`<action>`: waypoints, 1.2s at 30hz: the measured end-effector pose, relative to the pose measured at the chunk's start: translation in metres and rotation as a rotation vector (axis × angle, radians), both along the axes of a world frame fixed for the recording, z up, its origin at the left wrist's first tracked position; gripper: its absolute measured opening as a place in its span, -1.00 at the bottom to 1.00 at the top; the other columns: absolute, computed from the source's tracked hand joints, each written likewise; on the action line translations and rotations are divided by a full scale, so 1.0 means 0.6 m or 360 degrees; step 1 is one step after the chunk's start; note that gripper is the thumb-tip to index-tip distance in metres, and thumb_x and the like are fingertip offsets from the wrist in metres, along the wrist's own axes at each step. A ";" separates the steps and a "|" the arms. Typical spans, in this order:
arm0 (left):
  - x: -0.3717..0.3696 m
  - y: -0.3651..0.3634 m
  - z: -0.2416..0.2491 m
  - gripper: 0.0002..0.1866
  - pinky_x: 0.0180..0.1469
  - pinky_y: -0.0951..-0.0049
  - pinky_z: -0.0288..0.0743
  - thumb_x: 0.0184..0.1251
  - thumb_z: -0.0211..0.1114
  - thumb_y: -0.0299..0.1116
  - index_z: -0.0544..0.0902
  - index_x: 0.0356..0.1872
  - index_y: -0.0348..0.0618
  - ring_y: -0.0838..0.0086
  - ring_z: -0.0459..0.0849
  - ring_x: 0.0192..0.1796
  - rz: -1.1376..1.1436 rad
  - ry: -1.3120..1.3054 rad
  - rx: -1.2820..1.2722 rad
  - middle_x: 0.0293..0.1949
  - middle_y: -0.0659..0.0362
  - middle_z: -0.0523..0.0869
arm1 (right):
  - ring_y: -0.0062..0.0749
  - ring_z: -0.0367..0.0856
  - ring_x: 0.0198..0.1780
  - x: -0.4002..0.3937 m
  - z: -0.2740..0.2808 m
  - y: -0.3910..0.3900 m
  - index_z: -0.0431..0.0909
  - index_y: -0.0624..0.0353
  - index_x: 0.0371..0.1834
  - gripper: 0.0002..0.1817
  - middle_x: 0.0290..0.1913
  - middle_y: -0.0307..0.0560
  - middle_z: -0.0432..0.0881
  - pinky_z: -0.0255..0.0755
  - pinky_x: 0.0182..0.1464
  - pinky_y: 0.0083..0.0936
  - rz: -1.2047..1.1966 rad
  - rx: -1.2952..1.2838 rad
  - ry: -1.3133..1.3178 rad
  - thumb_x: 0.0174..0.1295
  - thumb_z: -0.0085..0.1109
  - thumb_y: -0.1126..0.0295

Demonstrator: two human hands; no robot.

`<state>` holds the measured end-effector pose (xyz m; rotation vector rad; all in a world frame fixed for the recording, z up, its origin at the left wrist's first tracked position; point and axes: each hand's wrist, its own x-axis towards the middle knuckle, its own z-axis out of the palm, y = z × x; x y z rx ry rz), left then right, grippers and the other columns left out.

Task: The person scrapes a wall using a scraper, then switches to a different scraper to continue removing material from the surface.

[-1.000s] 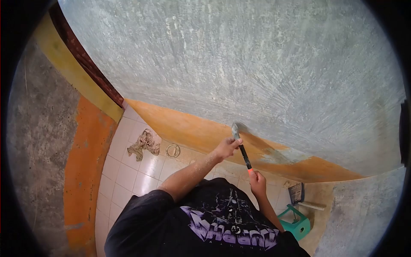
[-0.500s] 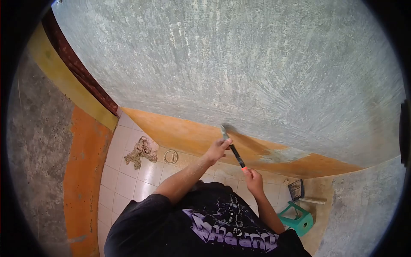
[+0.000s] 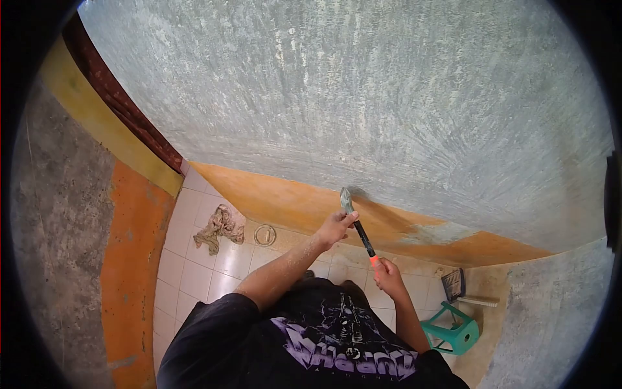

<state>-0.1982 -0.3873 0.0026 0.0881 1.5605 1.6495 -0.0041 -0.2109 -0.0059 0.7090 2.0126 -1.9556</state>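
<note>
A long-handled scraper (image 3: 363, 238) slants across the middle of the view, with a grey metal head, a black shaft and an orange-red grip. My left hand (image 3: 335, 229) is closed round the shaft just below the head. Lower down, my right hand (image 3: 388, 277) is wrapped about the grip end. The scraper's head lies right at the wall, where the grey scraped surface (image 3: 311, 129) meets an orange painted band (image 3: 278, 185). Pale dust specks my left forearm.
A crumpled cloth (image 3: 220, 229) and a ring-shaped object (image 3: 265, 235) lie on the tiled floor (image 3: 194, 279). To the right are a green plastic stool (image 3: 461, 336) on its side and a dark basket (image 3: 453, 284). Another wall with orange paint (image 3: 123, 272) stands at left.
The scraper's head has turned so more of its face shows, and both hands have shifted slightly with it. The whole view has moved a little; both hands keep their hold.
</note>
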 end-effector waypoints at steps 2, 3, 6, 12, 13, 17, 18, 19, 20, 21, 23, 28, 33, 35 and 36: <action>0.004 0.000 0.000 -0.49 0.13 0.12 0.43 0.48 0.13 0.13 0.55 0.11 -0.11 0.40 0.52 0.17 0.0000 0.0013 0.0018 0.02 0.22 0.63 | -0.67 0.27 -0.69 0.002 0.026 -0.018 0.46 0.15 -0.09 -0.68 -0.62 -0.32 0.35 0.16 -0.66 -0.63 0.0044 -0.0153 -0.0065 0.51 -0.04 0.09; 0.009 0.003 0.007 -0.49 0.12 0.13 0.43 0.47 0.13 0.13 0.55 0.10 -0.11 0.41 0.53 0.16 -0.0004 0.0004 0.0036 0.00 0.23 0.64 | -0.67 0.27 -0.69 0.007 0.035 -0.024 0.45 0.14 -0.06 -0.68 -0.61 -0.30 0.36 0.17 -0.66 -0.64 0.0061 -0.0193 -0.0074 0.52 -0.06 0.09; 0.011 0.026 0.000 -0.52 0.09 0.15 0.43 0.48 0.13 0.12 0.56 0.09 -0.08 0.43 0.54 0.14 -0.0119 0.0087 0.0026 -0.03 0.24 0.66 | -0.65 0.26 -0.70 0.024 0.026 -0.002 0.45 0.14 0.00 -0.67 -0.62 -0.29 0.36 0.17 -0.66 -0.64 0.0028 -0.0222 -0.0061 0.52 -0.07 0.09; 0.043 0.072 -0.012 -0.54 0.08 0.18 0.44 0.50 0.12 0.10 0.54 0.14 -0.04 0.43 0.58 0.10 -0.0099 0.0040 0.0004 -0.03 0.24 0.67 | -0.65 0.22 -0.75 0.045 0.011 0.058 0.47 0.15 0.05 -0.64 -0.68 -0.32 0.32 0.15 -0.69 -0.63 0.0007 -0.0165 -0.0062 0.53 -0.08 0.08; 0.049 0.077 -0.009 -0.53 0.08 0.18 0.44 0.50 0.11 0.09 0.53 0.16 -0.04 0.43 0.58 0.09 -0.0077 0.0034 0.0016 -0.02 0.24 0.67 | -0.65 0.21 -0.76 0.046 0.009 0.062 0.47 0.15 0.05 -0.63 -0.69 -0.33 0.31 0.15 -0.69 -0.63 -0.0023 -0.0189 -0.0077 0.53 -0.09 0.08; 0.060 0.098 -0.010 -0.48 0.09 0.17 0.46 0.52 0.10 0.08 0.48 0.27 -0.07 0.43 0.58 0.09 0.0031 0.0060 0.0048 0.00 0.23 0.67 | -0.66 0.21 -0.77 0.042 -0.020 0.073 0.50 0.17 0.01 -0.62 -0.70 -0.33 0.30 0.15 -0.70 -0.62 -0.0027 -0.0187 -0.0006 0.53 -0.09 0.07; 0.064 0.103 -0.010 -0.47 0.09 0.17 0.46 0.52 0.10 0.07 0.47 0.29 -0.07 0.43 0.58 0.09 0.0052 0.0062 0.0041 0.01 0.22 0.67 | -0.66 0.21 -0.77 0.043 -0.022 0.077 0.50 0.18 0.00 -0.62 -0.71 -0.33 0.30 0.15 -0.70 -0.62 -0.0035 -0.0154 -0.0013 0.52 -0.08 0.07; 0.066 0.109 -0.009 -0.46 0.09 0.17 0.46 0.52 0.09 0.07 0.46 0.32 -0.07 0.43 0.58 0.09 0.0073 0.0068 0.0038 0.02 0.22 0.67 | -0.66 0.22 -0.77 0.043 -0.022 0.083 0.51 0.18 -0.01 -0.62 -0.71 -0.33 0.30 0.15 -0.70 -0.62 -0.0042 -0.0118 -0.0016 0.52 -0.08 0.07; 0.069 0.115 -0.011 -0.46 0.09 0.17 0.46 0.52 0.09 0.07 0.46 0.31 -0.07 0.43 0.59 0.10 0.0074 0.0072 0.0053 0.02 0.22 0.67 | -0.66 0.22 -0.76 0.045 -0.025 0.090 0.51 0.19 -0.02 -0.63 -0.70 -0.33 0.31 0.15 -0.69 -0.63 -0.0060 -0.0081 0.0001 0.52 -0.07 0.07; 0.073 0.122 -0.015 -0.46 0.09 0.17 0.46 0.52 0.09 0.07 0.46 0.31 -0.06 0.43 0.59 0.10 0.0075 0.0075 0.0069 0.02 0.22 0.68 | -0.66 0.23 -0.75 0.050 -0.029 0.096 0.52 0.19 -0.03 -0.63 -0.70 -0.34 0.31 0.16 -0.69 -0.63 -0.0076 -0.0042 0.0019 0.52 -0.06 0.08; 0.078 0.133 -0.025 -0.47 0.08 0.17 0.46 0.52 0.09 0.07 0.46 0.30 -0.06 0.43 0.59 0.11 0.0096 0.0085 0.0091 0.02 0.22 0.68 | -0.68 0.24 -0.73 0.053 -0.037 0.111 0.53 0.20 -0.05 -0.64 -0.68 -0.35 0.32 0.16 -0.68 -0.63 -0.0079 0.0045 0.0066 0.51 -0.03 0.09; 0.081 0.137 -0.029 -0.50 0.06 0.18 0.46 0.52 0.09 0.07 0.49 0.26 -0.05 0.44 0.60 0.10 0.0151 0.0080 0.0076 0.00 0.24 0.68 | -0.73 0.32 -0.55 0.054 -0.052 0.121 0.58 0.27 -0.06 -0.64 -0.53 -0.41 0.36 0.23 -0.50 -0.67 -0.0036 0.0198 0.0205 0.49 0.04 0.13; 0.076 0.134 -0.019 -0.52 0.06 0.20 0.45 0.52 0.10 0.08 0.51 0.20 -0.05 0.45 0.60 0.11 0.0136 0.0111 0.0054 -0.01 0.24 0.69 | -0.73 0.32 -0.54 0.048 -0.053 0.118 0.59 0.28 -0.07 -0.65 -0.54 -0.40 0.36 0.24 -0.47 -0.66 -0.0080 0.0091 0.0169 0.48 0.05 0.16; 0.075 0.131 -0.024 -0.52 0.06 0.21 0.45 0.51 0.10 0.08 0.50 0.19 -0.06 0.45 0.60 0.11 0.0124 0.0138 0.0049 -0.02 0.25 0.69 | -0.73 0.30 -0.58 0.048 -0.056 0.114 0.58 0.27 -0.09 -0.66 -0.56 -0.41 0.35 0.21 -0.51 -0.67 -0.0082 0.0107 0.0185 0.49 0.04 0.16; 0.073 0.126 -0.025 -0.52 0.06 0.22 0.45 0.51 0.10 0.08 0.50 0.19 -0.06 0.46 0.60 0.11 0.0109 0.0164 0.0046 -0.02 0.25 0.69 | -0.74 0.29 -0.61 0.047 -0.057 0.107 0.57 0.25 -0.10 -0.67 -0.58 -0.41 0.34 0.19 -0.55 -0.68 -0.0086 0.0140 0.0204 0.49 0.03 0.17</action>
